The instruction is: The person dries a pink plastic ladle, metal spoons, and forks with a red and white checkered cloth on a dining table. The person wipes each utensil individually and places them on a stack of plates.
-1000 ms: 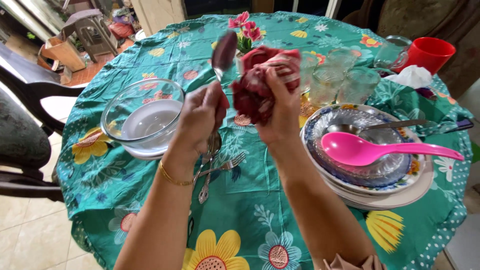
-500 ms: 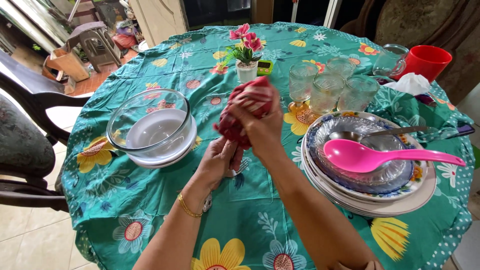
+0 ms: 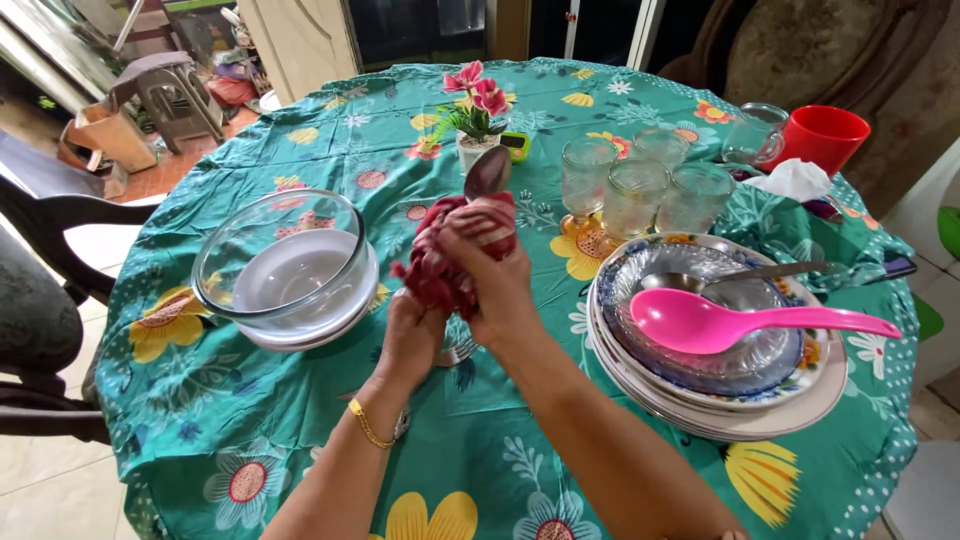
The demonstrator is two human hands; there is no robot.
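1. Round and draped in a green flowered tablecloth, the table fills the view, with tiled floor and dark chairs off to the left.
2. Above the cloth's middle, the right hand is clenched around a bunched red cloth.
3. A metal spoon sticks up out of that cloth — only its bowl shows, pointing away from the person.
4. Just below, the left hand is closed at the lower part of the bundle; what its fingers pinch is hidden by the cloth and the other hand, so I cannot tell exactly what it grasps.
5. A gold bracelet circles the left wrist.
6. Under the hands, a fork lies on the tablecloth, partly covered.
7. Left of the hands sits a clear glass bowl nested in a white plate.
8. On the right, a stack of plates carries a bluish glass dish, a pink serving spoon and a steel spoon.
9. Further back stand several drinking glasses, a small pot of pink flowers, a red cup and a crumpled white tissue — all well apart from the hands.
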